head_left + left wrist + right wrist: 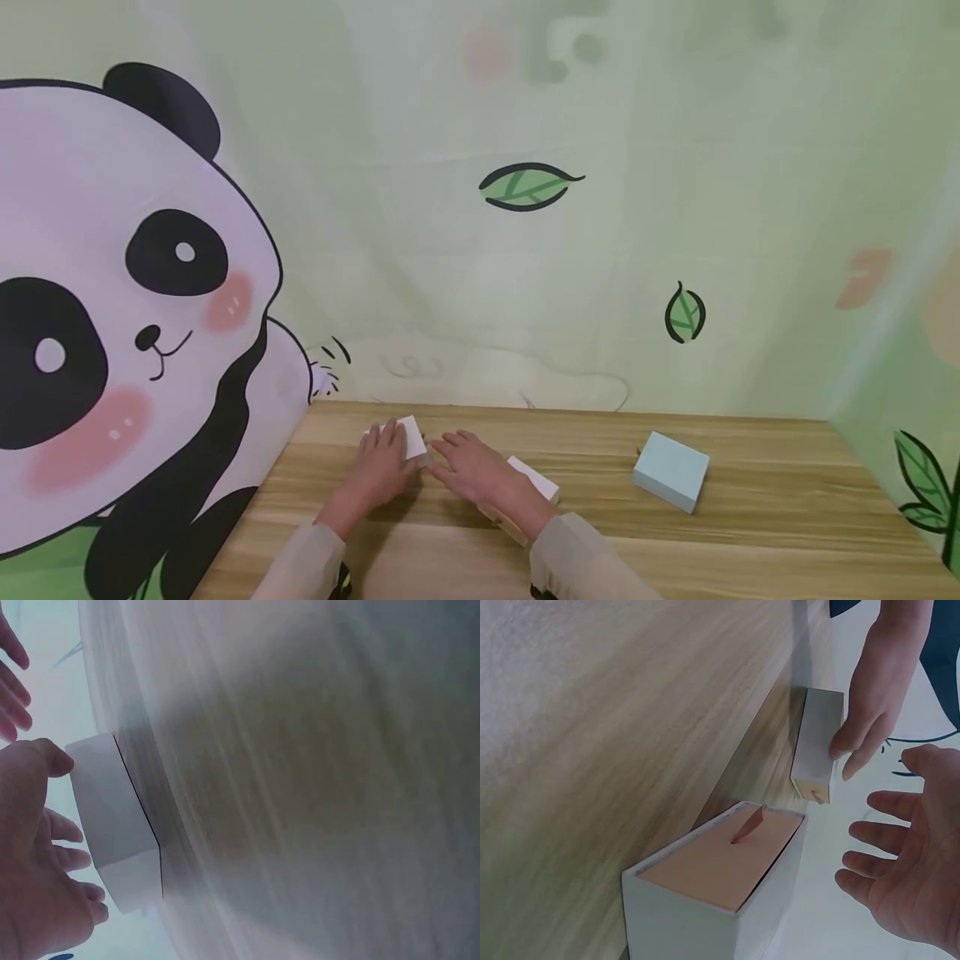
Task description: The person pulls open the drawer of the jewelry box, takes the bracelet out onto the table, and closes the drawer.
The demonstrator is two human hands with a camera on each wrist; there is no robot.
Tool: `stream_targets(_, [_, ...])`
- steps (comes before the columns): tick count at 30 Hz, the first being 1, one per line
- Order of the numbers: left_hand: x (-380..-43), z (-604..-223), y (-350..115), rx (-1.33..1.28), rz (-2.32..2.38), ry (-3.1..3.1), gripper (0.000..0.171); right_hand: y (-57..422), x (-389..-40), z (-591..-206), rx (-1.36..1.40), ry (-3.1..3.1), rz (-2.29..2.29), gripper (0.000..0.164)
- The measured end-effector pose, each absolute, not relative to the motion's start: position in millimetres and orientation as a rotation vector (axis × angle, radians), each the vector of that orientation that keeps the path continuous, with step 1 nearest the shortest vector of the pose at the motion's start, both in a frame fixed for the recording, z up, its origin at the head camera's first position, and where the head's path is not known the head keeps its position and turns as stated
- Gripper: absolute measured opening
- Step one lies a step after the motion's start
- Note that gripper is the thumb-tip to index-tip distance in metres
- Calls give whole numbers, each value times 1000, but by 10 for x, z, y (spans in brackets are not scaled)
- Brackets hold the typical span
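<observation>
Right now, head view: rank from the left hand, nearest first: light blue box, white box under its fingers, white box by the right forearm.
1. White box under the fingers of the left hand: touching.
2. White box by the right forearm: partly hidden behind it.
3. Light blue box: farthest right.

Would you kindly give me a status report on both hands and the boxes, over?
Left hand resting on leftmost white box. Right hand open, holding nothing. Second white box close beside it, possibly in the way. Blue box apart, farther right.
</observation>
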State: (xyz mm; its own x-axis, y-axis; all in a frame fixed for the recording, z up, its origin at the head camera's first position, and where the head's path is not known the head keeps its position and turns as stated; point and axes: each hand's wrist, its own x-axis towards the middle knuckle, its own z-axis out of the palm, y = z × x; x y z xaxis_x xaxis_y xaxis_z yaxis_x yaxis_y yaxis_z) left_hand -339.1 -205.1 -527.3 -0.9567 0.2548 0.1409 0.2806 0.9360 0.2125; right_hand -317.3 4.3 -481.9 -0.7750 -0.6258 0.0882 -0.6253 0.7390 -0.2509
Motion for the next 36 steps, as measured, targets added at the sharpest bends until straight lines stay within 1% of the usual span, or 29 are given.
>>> stream_targets(3, [-3416, -5271, -2080, -456, -327, -3005, 64, 37, -3210, -4834, -1051, 2927, -422, 50])
stream_targets(6, [-3427, -5262, -2101, -543, -295, -2983, 59, 30, -3244, -4836, -1021, 2930, -426, 49])
stream_targets(20, [-3283, -5208, -2362, -804, -432, -2910, 51, -190, -3401, -4893, -1000, 2909, -457, 47])
stream_targets(23, [-3289, -5212, -2374, -818, -433, -2898, 53, -227, -3446, -4920, -994, 2920, -461, 44])
stream_targets(26, [-3315, -5232, -2365, -797, -409, -2911, 59, -257, -3488, -4946, -1007, 2942, -473, 40])
stream_targets(29, [-3342, -5261, -2354, -771, -343, -2957, 66, -286, -3527, -4977, -1016, 2959, -513, 30])
stream_targets(33, [-3343, -5288, -2349, -773, -257, -3005, 68, -325, -3585, -5014, -977, 2947, -610, 18])
stream_targets(36, [-3333, -5299, -2344, -786, -227, -2998, 67, -338, -3621, -5029, -885, 2926, -708, 20])
